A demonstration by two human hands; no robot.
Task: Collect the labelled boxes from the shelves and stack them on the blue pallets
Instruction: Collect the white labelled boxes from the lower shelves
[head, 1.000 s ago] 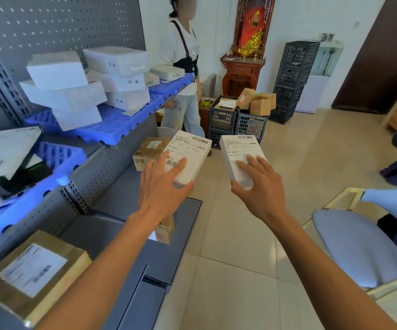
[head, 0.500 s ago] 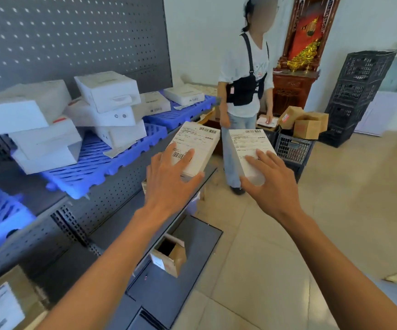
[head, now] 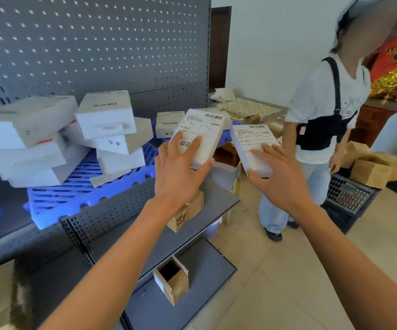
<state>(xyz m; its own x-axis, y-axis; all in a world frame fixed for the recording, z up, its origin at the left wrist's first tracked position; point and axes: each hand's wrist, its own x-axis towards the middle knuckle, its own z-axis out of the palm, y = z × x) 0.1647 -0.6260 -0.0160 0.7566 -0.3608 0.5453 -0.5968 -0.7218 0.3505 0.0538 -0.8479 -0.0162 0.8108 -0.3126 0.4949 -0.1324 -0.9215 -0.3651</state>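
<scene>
My left hand (head: pixel 181 169) grips a flat white labelled box (head: pixel 204 129), fingers on top and thumb at its near edge. My right hand (head: pixel 280 177) holds a second white labelled box (head: pixel 249 141) the same way. Both boxes hang in the air beside the grey shelf. A blue pallet (head: pixel 78 189) lies on the upper shelf with several white boxes (head: pixel 104 115) piled on it. Another blue pallet (head: pixel 226 135) farther along carries a small white box (head: pixel 169 123), partly hidden behind the box in my left hand.
A person (head: pixel 321 129) in a white shirt stands close on the right. Brown cartons (head: pixel 185 213) sit on the lower grey shelves, one open carton (head: pixel 171 279) below. Black crates (head: pixel 349 194) with cardboard boxes (head: pixel 373 167) stand behind the person. The perforated back panel (head: pixel 97 44) rises on the left.
I have moved forward along the shelf with both boxes still in hand. The far pallet and the standing person are now much closer.
</scene>
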